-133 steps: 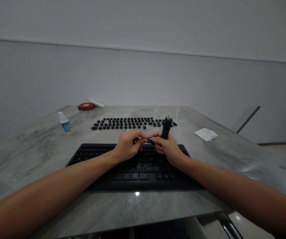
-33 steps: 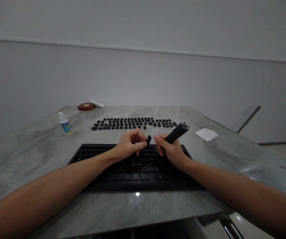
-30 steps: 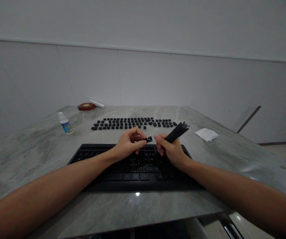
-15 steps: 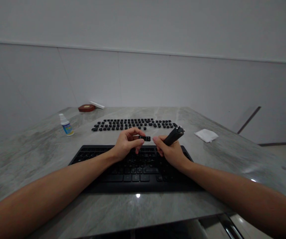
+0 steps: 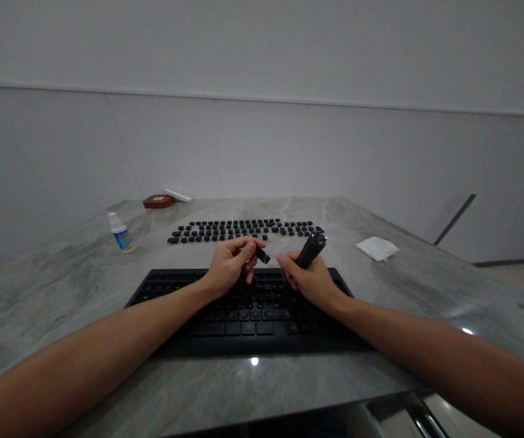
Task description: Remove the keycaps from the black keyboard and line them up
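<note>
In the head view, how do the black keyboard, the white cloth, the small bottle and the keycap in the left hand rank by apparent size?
1. Black keyboard, nearest the camera.
2. White cloth.
3. Small bottle, slightly smaller than the cloth; farther away, so uncertain.
4. Keycap, pinched in the left hand.

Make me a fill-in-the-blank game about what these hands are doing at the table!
1. The left hand pinches a small black ______ between its fingertips.
2. The right hand grips a black ______-shaped tool.
3. Both hands are above the black ______, which lies on the marble table.
4. The little bottle with the white cap stands to the ______ of the loose keycaps.

Missing words: keycap; pen; keyboard; left
</note>
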{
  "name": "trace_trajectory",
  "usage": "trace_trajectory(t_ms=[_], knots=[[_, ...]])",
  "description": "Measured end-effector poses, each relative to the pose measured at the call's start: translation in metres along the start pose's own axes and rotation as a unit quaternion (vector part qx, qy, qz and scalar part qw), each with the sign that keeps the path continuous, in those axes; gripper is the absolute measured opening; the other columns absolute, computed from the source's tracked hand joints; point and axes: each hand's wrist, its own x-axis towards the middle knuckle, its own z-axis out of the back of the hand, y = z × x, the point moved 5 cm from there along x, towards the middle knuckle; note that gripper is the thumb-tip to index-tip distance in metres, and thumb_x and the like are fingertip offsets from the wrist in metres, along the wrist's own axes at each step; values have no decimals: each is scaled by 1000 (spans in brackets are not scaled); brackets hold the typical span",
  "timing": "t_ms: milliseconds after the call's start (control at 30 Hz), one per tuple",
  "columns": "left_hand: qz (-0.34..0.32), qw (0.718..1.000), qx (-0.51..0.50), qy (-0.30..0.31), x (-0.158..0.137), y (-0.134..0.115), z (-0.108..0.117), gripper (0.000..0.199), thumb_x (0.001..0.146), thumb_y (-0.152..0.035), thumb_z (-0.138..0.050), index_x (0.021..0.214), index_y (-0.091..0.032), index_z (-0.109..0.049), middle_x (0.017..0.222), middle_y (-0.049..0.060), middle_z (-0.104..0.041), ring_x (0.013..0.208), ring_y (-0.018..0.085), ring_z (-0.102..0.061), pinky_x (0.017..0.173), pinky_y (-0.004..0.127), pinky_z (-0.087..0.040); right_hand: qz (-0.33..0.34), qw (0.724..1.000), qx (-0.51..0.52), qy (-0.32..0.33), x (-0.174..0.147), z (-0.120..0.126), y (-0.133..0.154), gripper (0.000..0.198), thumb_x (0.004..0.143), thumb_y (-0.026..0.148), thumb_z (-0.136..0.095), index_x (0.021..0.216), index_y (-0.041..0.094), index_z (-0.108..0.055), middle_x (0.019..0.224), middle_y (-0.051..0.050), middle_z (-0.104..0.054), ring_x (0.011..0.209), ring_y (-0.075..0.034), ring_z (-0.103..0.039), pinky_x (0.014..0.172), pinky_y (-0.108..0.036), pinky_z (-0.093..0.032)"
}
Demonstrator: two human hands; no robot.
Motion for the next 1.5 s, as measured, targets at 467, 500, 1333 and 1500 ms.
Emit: trace_trajectory(t_ms=[467,500,1333,1500], knots=[[22,995,83,42,1,8,1,43,87,-47,-62,109,-11,-67,56,-3,-57,44,10,-58,45,19,-48,5,1000,-9,18,-1,-2,1,47,85,45,-55,47,20,-44,40,4,-39,42,-9,-36,43,-24,-28],[25,997,68,40,1,9,2,42,86,-46,-64,109,-11,-67,59,-1,-60,48,11,-61,49,21,-52,7,1000,-12,11,-1,-1,1,47,85,45,-55,47,20,-43,40,4,-38,42,-9,-36,43,-24,-27],[-28,996,75,-49,2,-5,4,23,74,-21,-73,95,-11,-69,80,7,-76,75,20,-74,83,38,-61,-56,995,51,-71,1,9,-1,43,78,44,-58,45,20,-44,41,3,-38,37,-8,-36,38,-24,-27],[-24,995,91,-43,1,-4,5,21,75,-19,-71,94,-11,-70,77,7,-76,75,20,-74,82,35,-61,-95,990,93,-49,2,5,-5,43,76,43,-59,44,20,-43,39,4,-38,34,-8,-35,37,-24,-25]])
